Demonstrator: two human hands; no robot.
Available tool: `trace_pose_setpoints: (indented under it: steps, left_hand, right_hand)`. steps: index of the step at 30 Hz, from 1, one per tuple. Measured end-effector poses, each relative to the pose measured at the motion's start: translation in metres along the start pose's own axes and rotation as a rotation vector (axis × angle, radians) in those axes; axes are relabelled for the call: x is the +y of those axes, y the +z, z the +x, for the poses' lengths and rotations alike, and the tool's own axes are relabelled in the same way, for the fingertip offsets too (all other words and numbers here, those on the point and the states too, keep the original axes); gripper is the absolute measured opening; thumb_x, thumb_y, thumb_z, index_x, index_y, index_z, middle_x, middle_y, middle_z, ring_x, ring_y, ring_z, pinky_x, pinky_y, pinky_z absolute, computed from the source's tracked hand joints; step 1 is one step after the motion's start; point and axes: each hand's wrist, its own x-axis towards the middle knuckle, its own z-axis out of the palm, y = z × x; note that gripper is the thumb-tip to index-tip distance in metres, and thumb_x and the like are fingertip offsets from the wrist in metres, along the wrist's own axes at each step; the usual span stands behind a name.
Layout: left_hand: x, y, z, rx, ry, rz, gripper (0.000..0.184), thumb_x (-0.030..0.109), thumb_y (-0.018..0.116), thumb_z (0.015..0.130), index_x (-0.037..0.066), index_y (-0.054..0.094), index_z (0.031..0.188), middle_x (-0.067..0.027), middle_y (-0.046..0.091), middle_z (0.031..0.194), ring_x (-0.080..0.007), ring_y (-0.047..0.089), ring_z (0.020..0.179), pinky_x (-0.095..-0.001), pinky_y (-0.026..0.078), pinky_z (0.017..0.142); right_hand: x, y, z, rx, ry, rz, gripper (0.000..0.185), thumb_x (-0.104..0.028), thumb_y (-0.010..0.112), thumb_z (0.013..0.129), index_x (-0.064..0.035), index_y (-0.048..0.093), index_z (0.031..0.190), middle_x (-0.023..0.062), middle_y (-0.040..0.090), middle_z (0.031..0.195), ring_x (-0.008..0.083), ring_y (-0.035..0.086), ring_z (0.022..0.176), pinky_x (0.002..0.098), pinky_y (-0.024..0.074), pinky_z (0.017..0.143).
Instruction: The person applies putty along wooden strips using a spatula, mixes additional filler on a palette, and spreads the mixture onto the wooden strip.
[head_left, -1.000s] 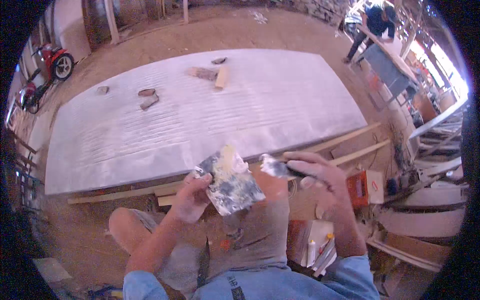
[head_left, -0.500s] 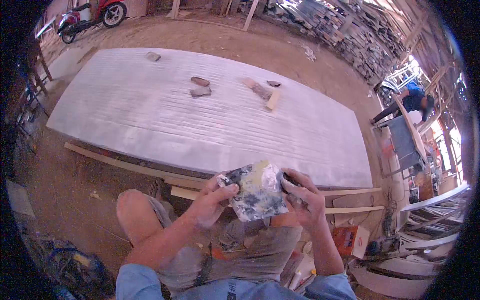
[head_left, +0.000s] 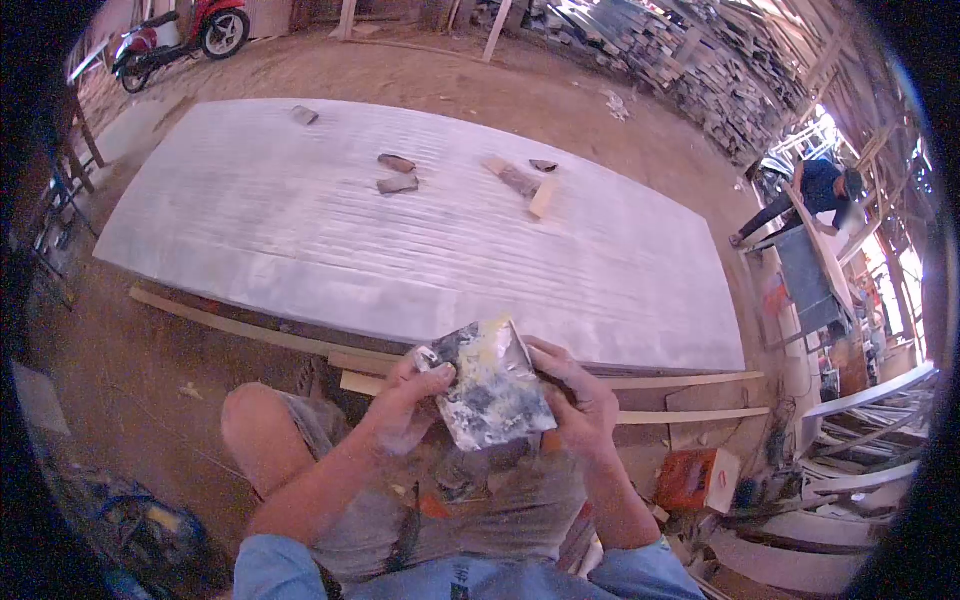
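My left hand (head_left: 408,398) grips the left edge of a flat square board (head_left: 490,398) smeared with white, yellow and dark paste, its thumb on top. At the board's right side my right hand (head_left: 572,390) is closed round a small putty knife (head_left: 518,352), whose blade lies against the paste and is mostly hidden. Beyond both hands lies a big pale ribbed panel (head_left: 420,260). On it rest a light wood block (head_left: 543,199) and several dark pieces, among them a brown one (head_left: 396,162).
Wooden strips (head_left: 690,415) lie along the panel's near side. An orange and white box (head_left: 698,480) stands at the right. A person (head_left: 822,190) bends over a bench at the far right. A red motorbike (head_left: 190,35) is at the top left.
The view has swung to the right. My right hand, earlier apart from the board with the putty knife, has come in to its right side; board and hands then shifted slightly left.
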Motion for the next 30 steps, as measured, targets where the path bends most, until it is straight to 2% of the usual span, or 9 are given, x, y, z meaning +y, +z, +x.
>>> trace_pose_setpoints:
  steps: [5, 8, 11, 13, 16, 19, 23, 29, 30]
  left_hand:
    - [-0.011, -0.005, -0.004, 0.038, 0.05, 0.062, 0.039, 0.013, 0.061, 0.094, 0.001, 0.051, 0.13, -0.0099, 0.065, 0.12, -0.0202, 0.065, 0.109, -0.0384, 0.053, 0.096]
    - [-0.013, 0.011, -0.005, -0.011, 0.155, 0.013, 0.04, 0.012, 0.06, 0.095, 0.001, 0.05, 0.132, -0.0101, 0.064, 0.121, -0.0212, 0.064, 0.111, -0.0392, 0.052, 0.097]
    - [-0.009, -0.004, 0.002, 0.059, 0.272, 0.041, 0.039, 0.014, 0.059, 0.096, 0.001, 0.05, 0.132, -0.0104, 0.064, 0.122, -0.0221, 0.063, 0.113, -0.0403, 0.052, 0.098]
    - [0.001, -0.013, 0.005, 0.143, 0.29, 0.08, 0.039, 0.016, 0.059, 0.097, 0.001, 0.05, 0.131, -0.0106, 0.064, 0.123, -0.0225, 0.063, 0.114, -0.0409, 0.053, 0.098]
    - [0.016, -0.015, 0.011, 0.271, 0.377, 0.079, 0.041, 0.03, 0.06, 0.098, 0.006, 0.052, 0.13, -0.0074, 0.064, 0.122, -0.0231, 0.064, 0.111, -0.0413, 0.054, 0.093]
    - [0.025, -0.015, 0.012, 0.346, 0.487, 0.089, 0.041, 0.028, 0.062, 0.096, 0.005, 0.053, 0.129, -0.0076, 0.064, 0.122, -0.0211, 0.063, 0.112, -0.0385, 0.054, 0.092]
    - [0.03, -0.025, 0.006, 0.414, 0.546, 0.075, 0.04, 0.026, 0.062, 0.095, 0.005, 0.053, 0.129, -0.0069, 0.064, 0.121, -0.0208, 0.063, 0.11, -0.0378, 0.053, 0.091]
    - [0.024, -0.036, 0.014, 0.507, 0.602, 0.068, 0.04, 0.027, 0.062, 0.093, 0.005, 0.056, 0.126, -0.0091, 0.064, 0.123, -0.0247, 0.061, 0.111, -0.0423, 0.053, 0.087]
    - [0.025, -0.039, 0.014, 0.497, 0.582, 0.068, 0.04, 0.027, 0.062, 0.093, 0.005, 0.056, 0.126, -0.0091, 0.064, 0.123, -0.0247, 0.061, 0.111, -0.0423, 0.053, 0.087]
  right_hand:
    - [0.013, -0.015, -0.011, -0.057, 0.034, -0.344, 0.042, 0.004, 0.059, 0.085, -0.0055, 0.065, 0.126, 0.0129, 0.065, 0.128, 0.0195, 0.06, 0.119, 0.0246, 0.0417, 0.1]
    - [0.071, -0.035, -0.03, -0.317, -0.038, -0.581, 0.038, -0.003, 0.059, 0.088, -0.0053, 0.065, 0.126, 0.0112, 0.069, 0.118, 0.0166, 0.064, 0.107, 0.0257, 0.0455, 0.093]
    - [0.084, -0.032, -0.046, -0.205, 0.162, -0.524, 0.034, -0.013, 0.058, 0.094, -0.0057, 0.063, 0.126, 0.0075, 0.07, 0.104, 0.0147, 0.061, 0.097, 0.0275, 0.0461, 0.087]
    - [0.083, -0.033, -0.049, 0.189, 0.436, 0.003, 0.032, -0.02, 0.056, 0.098, -0.002, 0.062, 0.124, 0.0052, 0.068, 0.094, 0.0143, 0.059, 0.09, 0.0273, 0.046, 0.083]
    - [0.09, -0.031, -0.051, 0.372, 0.39, 0.023, 0.025, -0.02, 0.058, 0.097, -0.0056, 0.068, 0.116, 0.0023, 0.066, 0.08, 0.0107, 0.057, 0.073, 0.0275, 0.0472, 0.072]
    - [0.126, -0.035, -0.059, 0.198, 0.346, 0.141, 0.026, -0.017, 0.055, 0.099, 0.0037, 0.064, 0.111, 0.0047, 0.068, 0.088, 0.0117, 0.059, 0.076, 0.027, 0.0483, 0.071]
    - [0.145, -0.02, -0.072, 0.176, 0.395, 0.268, 0.025, -0.018, 0.056, 0.099, 0.0034, 0.065, 0.11, 0.0043, 0.068, 0.087, 0.0103, 0.058, 0.073, 0.0263, 0.0479, 0.067]
    - [0.151, -0.024, -0.081, 0.11, 0.339, -0.09, 0.024, -0.019, 0.056, 0.098, 0.0005, 0.067, 0.108, 0.0021, 0.068, 0.088, 0.0092, 0.059, 0.076, 0.0254, 0.0487, 0.07]
    - [0.154, -0.022, -0.083, 0.057, 0.388, -0.046, 0.027, -0.02, 0.057, 0.097, -0.0005, 0.067, 0.112, 0.0071, 0.069, 0.094, 0.0158, 0.062, 0.086, 0.0303, 0.0491, 0.078]
